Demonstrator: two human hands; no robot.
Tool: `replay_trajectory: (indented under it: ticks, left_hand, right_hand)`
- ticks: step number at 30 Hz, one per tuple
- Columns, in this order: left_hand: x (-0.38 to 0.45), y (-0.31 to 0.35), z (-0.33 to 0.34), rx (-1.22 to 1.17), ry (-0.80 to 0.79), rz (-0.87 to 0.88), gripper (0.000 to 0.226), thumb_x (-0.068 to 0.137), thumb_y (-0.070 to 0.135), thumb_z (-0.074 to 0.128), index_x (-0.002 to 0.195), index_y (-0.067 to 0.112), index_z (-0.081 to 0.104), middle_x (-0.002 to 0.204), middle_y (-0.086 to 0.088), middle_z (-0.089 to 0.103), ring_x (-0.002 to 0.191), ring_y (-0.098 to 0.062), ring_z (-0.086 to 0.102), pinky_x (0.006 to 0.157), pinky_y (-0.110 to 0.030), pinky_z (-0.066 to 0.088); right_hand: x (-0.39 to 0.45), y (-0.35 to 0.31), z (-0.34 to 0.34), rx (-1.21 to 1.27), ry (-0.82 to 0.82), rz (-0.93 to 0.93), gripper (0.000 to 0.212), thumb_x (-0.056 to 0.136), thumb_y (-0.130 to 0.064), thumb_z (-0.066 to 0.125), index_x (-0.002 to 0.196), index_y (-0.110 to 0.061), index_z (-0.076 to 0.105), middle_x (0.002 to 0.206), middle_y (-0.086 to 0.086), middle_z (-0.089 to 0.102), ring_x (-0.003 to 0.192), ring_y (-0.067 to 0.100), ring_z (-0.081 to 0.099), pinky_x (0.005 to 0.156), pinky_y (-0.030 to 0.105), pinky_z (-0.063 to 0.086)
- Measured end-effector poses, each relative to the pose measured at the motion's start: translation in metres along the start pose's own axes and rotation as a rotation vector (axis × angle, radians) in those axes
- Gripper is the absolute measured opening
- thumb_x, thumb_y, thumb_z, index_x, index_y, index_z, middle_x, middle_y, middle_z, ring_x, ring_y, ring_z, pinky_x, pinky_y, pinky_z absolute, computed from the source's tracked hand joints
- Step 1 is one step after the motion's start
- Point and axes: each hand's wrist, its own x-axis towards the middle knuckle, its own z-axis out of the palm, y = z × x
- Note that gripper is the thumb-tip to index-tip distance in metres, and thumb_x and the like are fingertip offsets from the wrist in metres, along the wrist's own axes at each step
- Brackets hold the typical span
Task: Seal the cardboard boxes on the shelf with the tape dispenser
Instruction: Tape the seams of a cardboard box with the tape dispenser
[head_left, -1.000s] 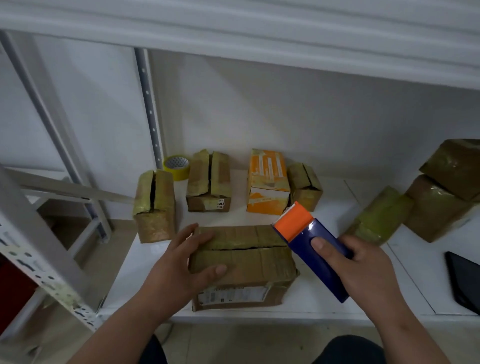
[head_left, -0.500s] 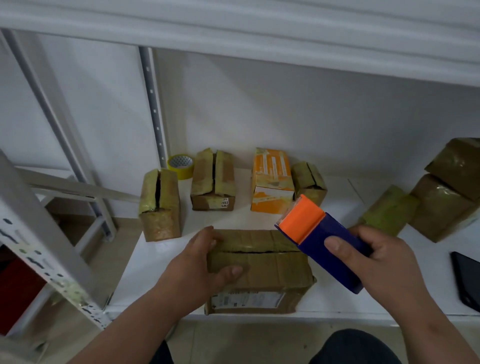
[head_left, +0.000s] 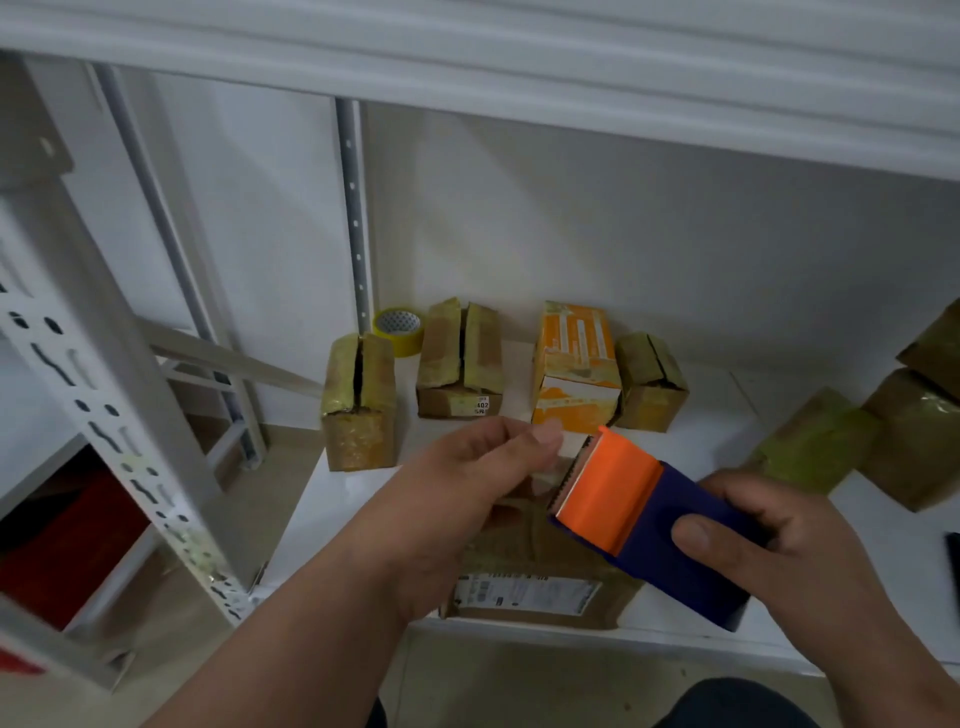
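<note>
Since the earlier frame our left hand (head_left: 488, 467) had lifted off the big box (head_left: 524, 582) and come up to the orange mouth of the dispenser (head_left: 654, 525). Its fingers were curled, seemingly pinching the clear tape end at the toothed edge, though the tape itself was too faint to be sure. Our right hand (head_left: 779, 551) gripped the blue body, thumb on top, just above the big box, which lay at the shelf (head_left: 332, 499) front edge with its seam mostly hidden under our hands.

We judged the step was to draw out a free tail. It would go best pulled straight and taut, then laid past the seam's end before we ran the dispenser along it.

Behind the big box stood a split-topped box (head_left: 358, 400), a second box (head_left: 460, 358), an orange carton (head_left: 576, 364) and a small box (head_left: 649, 384); a yellow tape roll (head_left: 399, 332) sat behind them at the wall. More parcels (head_left: 883, 436) lay to the big box's right. Nothing crowded the seam but our own hands.
</note>
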Motion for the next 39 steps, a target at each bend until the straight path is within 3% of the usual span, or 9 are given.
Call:
replay_trajectory:
  ticks: [4,7,13,17,21,27,32,35,39]
  left_hand:
    - [-0.003,-0.007,-0.002,-0.086,-0.039,-0.027,0.024,0.074,0.033,0.072,0.082,0.01,0.07,0.079,-0.014,0.067,0.073,-0.022,0.063,0.07,-0.034,0.056]
    - [-0.006,-0.013,-0.004,-0.11,0.039,-0.007,0.016,0.078,0.022,0.065,0.08,0.006,0.066,0.075,-0.014,0.063,0.064,-0.019,0.06,0.058,-0.026,0.052]
    - [-0.022,-0.03,-0.014,0.203,0.258,0.069,0.019,0.092,0.016,0.06,0.074,0.016,0.067,0.065,0.0,0.067,0.057,-0.006,0.058,0.057,-0.017,0.047]
    - [-0.027,-0.038,-0.023,0.246,0.318,0.042,0.029,0.092,0.011,0.059,0.066,0.021,0.069,0.065,-0.001,0.067,0.058,-0.009,0.057,0.063,-0.028,0.046]
    - [-0.028,-0.037,-0.03,0.271,0.329,0.049,0.032,0.091,0.012,0.059,0.067,0.03,0.07,0.066,0.0,0.068,0.061,-0.011,0.059,0.067,-0.031,0.046]
    - [-0.028,-0.033,-0.038,0.291,0.366,0.092,0.027,0.091,0.016,0.059,0.069,0.028,0.07,0.067,0.0,0.067,0.062,-0.01,0.057,0.068,-0.031,0.045]
    - [-0.026,-0.021,-0.037,0.286,0.396,0.142,0.019,0.089,0.021,0.061,0.072,0.02,0.07,0.066,0.002,0.068,0.061,-0.009,0.058,0.065,-0.027,0.044]
    - [-0.023,-0.015,-0.039,0.316,0.418,0.155,0.016,0.089,0.025,0.062,0.076,0.019,0.069,0.066,0.004,0.066,0.062,-0.011,0.058,0.065,-0.03,0.047]
    - [-0.012,-0.011,-0.07,0.139,0.553,0.133,0.013,0.089,0.019,0.062,0.08,0.014,0.069,0.061,0.0,0.059,0.063,-0.019,0.05,0.07,-0.036,0.047]
  right_hand:
    - [-0.002,-0.004,0.003,-0.016,-0.073,-0.013,0.056,0.048,-0.084,0.062,0.067,-0.032,0.066,0.057,-0.003,0.065,0.047,0.002,0.057,0.043,0.007,0.038]
    - [-0.002,-0.007,0.005,-0.03,-0.121,0.002,0.057,0.048,-0.088,0.06,0.069,-0.036,0.067,0.057,-0.006,0.065,0.047,0.002,0.058,0.043,0.007,0.038]
    - [-0.005,-0.015,0.013,-0.163,-0.26,0.024,0.06,0.044,-0.093,0.054,0.081,-0.047,0.065,0.067,-0.015,0.069,0.058,0.003,0.064,0.047,0.011,0.043]
    - [-0.006,-0.015,0.02,-0.2,-0.343,0.028,0.068,0.047,-0.093,0.054,0.086,-0.038,0.068,0.078,-0.013,0.071,0.065,0.005,0.067,0.052,0.017,0.049]
    - [-0.002,-0.02,0.025,-0.198,-0.384,0.015,0.066,0.049,-0.093,0.051,0.093,-0.046,0.062,0.08,-0.018,0.07,0.068,0.003,0.067,0.054,0.016,0.049]
    - [0.008,-0.021,0.028,-0.276,-0.389,0.017,0.08,0.044,-0.096,0.048,0.079,-0.027,0.065,0.076,-0.01,0.07,0.064,0.008,0.066,0.053,0.024,0.049]
    - [0.023,-0.032,0.024,-0.29,-0.384,0.008,0.065,0.045,-0.091,0.05,0.082,-0.038,0.06,0.074,-0.016,0.068,0.06,0.003,0.064,0.05,0.013,0.047]
    - [0.034,-0.033,0.018,-0.353,-0.379,0.002,0.076,0.042,-0.095,0.045,0.074,-0.028,0.062,0.069,-0.015,0.066,0.056,0.003,0.061,0.051,0.011,0.045]
    - [0.045,-0.029,0.0,-0.398,-0.335,0.055,0.075,0.051,-0.092,0.05,0.069,-0.021,0.066,0.067,-0.007,0.069,0.055,0.009,0.064,0.047,0.018,0.044]
